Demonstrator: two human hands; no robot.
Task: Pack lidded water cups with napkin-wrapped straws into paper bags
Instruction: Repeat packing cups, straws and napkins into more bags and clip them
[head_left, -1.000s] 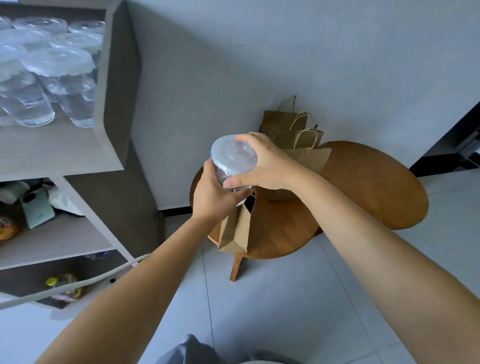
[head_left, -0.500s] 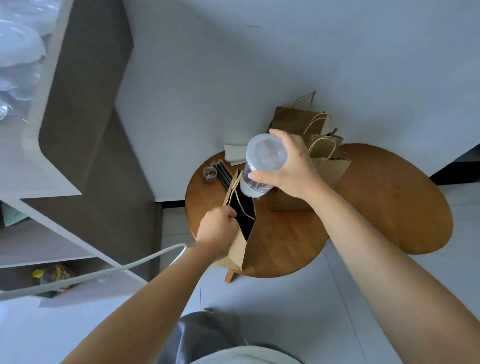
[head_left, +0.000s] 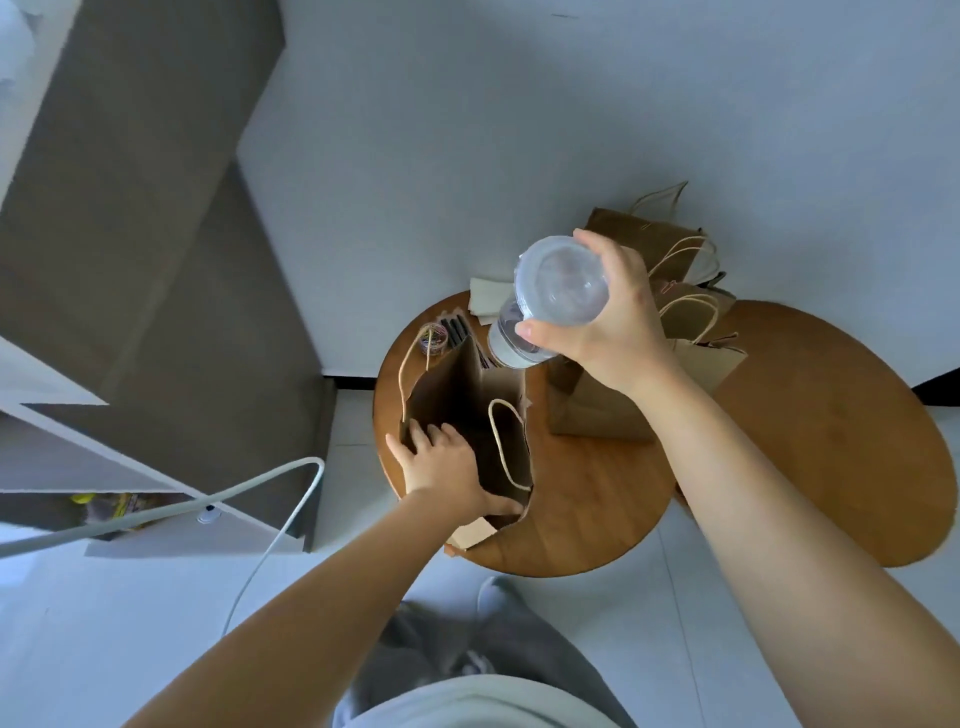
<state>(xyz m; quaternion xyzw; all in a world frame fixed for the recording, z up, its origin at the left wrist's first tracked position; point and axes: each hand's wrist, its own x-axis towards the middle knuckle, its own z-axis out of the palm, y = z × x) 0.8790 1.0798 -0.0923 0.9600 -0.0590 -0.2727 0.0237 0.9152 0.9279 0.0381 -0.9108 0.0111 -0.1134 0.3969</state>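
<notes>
Right of frame centre, your right hand (head_left: 610, 317) held the lidded cup (head_left: 553, 299) by its rim, above the open paper bag (head_left: 470, 410) your left hand (head_left: 447, 467) spread. Water likely made it heavy and its plastic slick; gripping lower on the wall would have steadied it.

Home room, wooden side table (head_left: 597, 509), shelving (head_left: 130, 156)
</notes>
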